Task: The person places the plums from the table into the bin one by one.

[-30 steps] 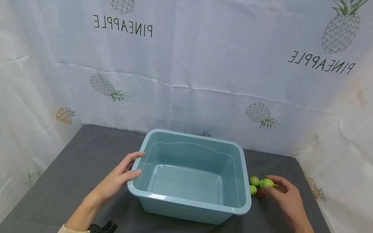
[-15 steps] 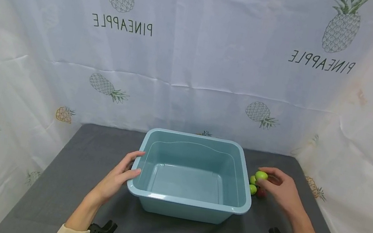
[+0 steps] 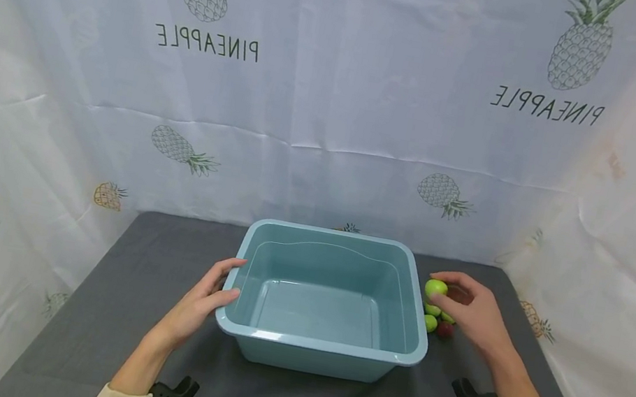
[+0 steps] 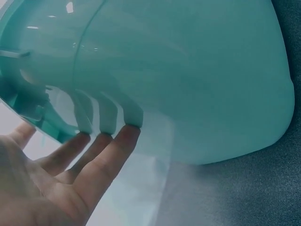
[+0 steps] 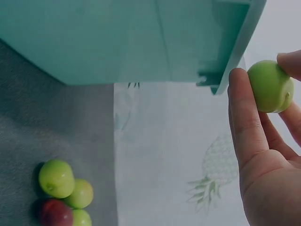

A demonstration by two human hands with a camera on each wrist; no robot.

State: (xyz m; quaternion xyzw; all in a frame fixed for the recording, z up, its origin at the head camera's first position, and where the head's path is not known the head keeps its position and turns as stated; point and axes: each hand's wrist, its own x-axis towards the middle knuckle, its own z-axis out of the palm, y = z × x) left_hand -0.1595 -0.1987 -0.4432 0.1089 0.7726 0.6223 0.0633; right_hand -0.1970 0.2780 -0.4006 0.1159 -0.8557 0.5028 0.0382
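A light blue plastic basin (image 3: pixel 319 345) stands on the dark grey table. My left hand (image 3: pixel 195 308) grips its left rim; the left wrist view has fingertips (image 4: pixel 133 133) against the outer wall. At the basin's right side, my right hand (image 3: pixel 478 319) pinches a small green apple (image 5: pixel 270 87) between thumb and fingers. That apple is raised beside the outside of the rim, above the other fruit. Below it lie several more green apples (image 5: pixel 56 179) and one dark red fruit (image 5: pixel 55 214), grouped near the basin wall. Inside, the basin's visible floor is bare.
A dark grey cloth (image 3: pixel 97 330) covers the table. White curtains (image 3: pixel 334 109) printed with pineapples hang behind it and along both sides. Black camera mounts (image 3: pixel 173 394) sit on both wrists, below beige sleeves.
My right hand has lifted the green apple from the group and moved it up and left toward the basin's right rim. The left hand and the basin have stayed in place.
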